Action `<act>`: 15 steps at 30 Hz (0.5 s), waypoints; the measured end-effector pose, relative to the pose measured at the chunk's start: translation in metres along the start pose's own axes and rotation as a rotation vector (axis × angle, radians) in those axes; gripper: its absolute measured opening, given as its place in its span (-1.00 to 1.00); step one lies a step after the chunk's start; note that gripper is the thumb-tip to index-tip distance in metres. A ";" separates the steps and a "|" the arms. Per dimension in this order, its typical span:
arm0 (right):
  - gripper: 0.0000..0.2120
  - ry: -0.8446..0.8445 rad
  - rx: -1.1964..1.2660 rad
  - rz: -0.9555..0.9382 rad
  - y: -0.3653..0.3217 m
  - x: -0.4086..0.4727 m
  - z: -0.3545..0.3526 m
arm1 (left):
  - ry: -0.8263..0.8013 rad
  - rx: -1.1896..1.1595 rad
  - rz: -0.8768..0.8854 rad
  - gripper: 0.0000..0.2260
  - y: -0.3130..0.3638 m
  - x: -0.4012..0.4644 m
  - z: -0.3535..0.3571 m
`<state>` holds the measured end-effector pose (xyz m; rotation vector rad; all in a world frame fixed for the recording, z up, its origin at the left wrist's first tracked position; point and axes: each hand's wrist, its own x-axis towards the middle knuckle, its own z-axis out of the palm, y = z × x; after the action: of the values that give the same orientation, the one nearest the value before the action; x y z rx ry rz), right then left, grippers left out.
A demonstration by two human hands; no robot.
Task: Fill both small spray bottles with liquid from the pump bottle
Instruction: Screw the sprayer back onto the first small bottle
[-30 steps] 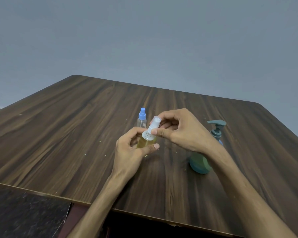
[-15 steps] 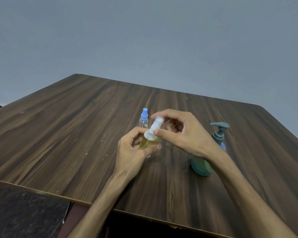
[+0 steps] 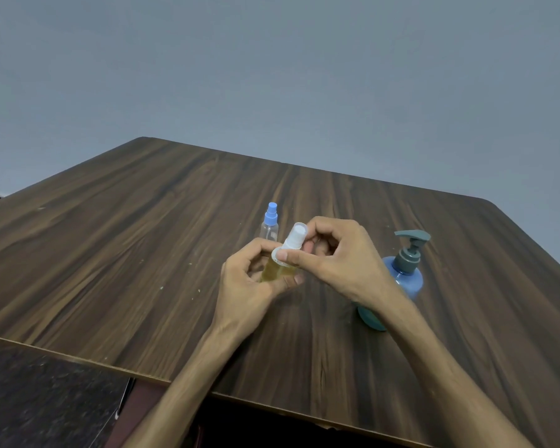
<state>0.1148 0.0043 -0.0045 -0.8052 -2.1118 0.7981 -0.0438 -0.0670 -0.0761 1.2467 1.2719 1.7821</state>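
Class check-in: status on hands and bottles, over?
Left hand grips amber-filled spray bottle. Right hand pinches its white cap. Blue-capped bottle looks empty. Nothing obstructing.

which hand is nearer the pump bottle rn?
Right. The right hand is just left of the pump bottle, its forearm crossing the bottle's base; the left hand sits further left, gripping the yellow-filled spray bottle.

Single head view: you look forward and down from above near table edge (image 3: 78, 354), hands close below, wall beyond.
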 end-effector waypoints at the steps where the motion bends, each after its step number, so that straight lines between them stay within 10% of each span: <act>1: -0.70 0.027 -0.007 0.029 0.000 0.000 0.002 | -0.001 -0.009 0.000 -0.73 0.000 0.000 0.001; 15: -0.74 0.078 0.075 -0.023 0.009 -0.006 0.006 | -0.004 -0.005 0.012 -0.72 0.001 0.001 0.000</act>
<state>0.1162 0.0033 -0.0164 -0.7593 -2.0066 0.8161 -0.0437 -0.0663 -0.0752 1.2569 1.2596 1.7888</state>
